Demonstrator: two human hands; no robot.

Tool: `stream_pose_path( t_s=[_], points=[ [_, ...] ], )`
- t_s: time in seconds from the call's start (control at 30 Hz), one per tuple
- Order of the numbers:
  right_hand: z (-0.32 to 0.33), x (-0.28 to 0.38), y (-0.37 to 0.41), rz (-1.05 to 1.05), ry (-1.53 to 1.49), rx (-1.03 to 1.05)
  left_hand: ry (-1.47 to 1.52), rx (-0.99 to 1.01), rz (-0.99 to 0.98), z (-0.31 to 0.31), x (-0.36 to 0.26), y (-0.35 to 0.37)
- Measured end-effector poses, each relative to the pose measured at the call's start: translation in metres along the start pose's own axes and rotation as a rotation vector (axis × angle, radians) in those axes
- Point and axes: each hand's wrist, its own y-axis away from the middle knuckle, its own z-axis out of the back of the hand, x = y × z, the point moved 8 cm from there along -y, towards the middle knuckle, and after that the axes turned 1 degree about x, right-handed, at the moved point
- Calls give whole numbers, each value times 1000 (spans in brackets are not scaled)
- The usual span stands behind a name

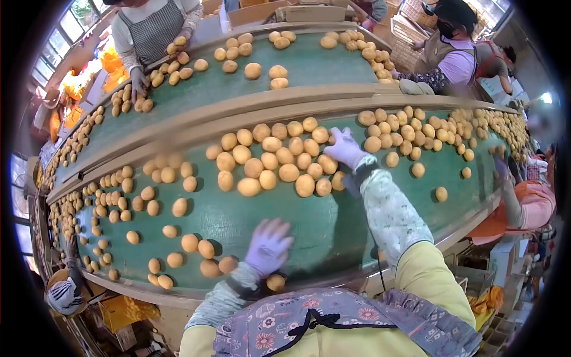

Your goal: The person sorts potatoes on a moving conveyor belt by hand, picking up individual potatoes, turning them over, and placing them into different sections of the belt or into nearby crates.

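Observation:
My left hand (267, 247), in a lilac glove, hovers over the near part of the green belt (238, 217). Its fingers are apart, slightly blurred, with nothing seen in them. Beside its wrist lie round yellow-brown potatoes (209, 268), and a single potato (275, 282) sits below the sleeve. Farther out, my right hand (346, 147), gloved the same way, reaches the right edge of a cluster of potatoes (285, 156). Its fingers are stretched out and touch or nearly touch the outermost ones; the palm's underside is hidden.
A long divider (238, 116) separates my belt from a second belt (321, 59) behind it. More potatoes (410, 134) spread to the right. Across the belts stand a person in a checked apron (156, 33) and a masked person (455, 50). Another person (529, 202) works at right.

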Motion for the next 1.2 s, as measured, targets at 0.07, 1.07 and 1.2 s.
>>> stream_pose_path(
  t_s=[0.07,1.07,1.2],
  points=[
    [-24,22,36,62,-1,38,6,-108,210,17,55,42],
    [-168,143,375,-345,-1335,-86,194,-105,65,162,67,129],
    [-139,188,413,-246,-1540,142,212,258,-268,92,19,165]
  ],
)
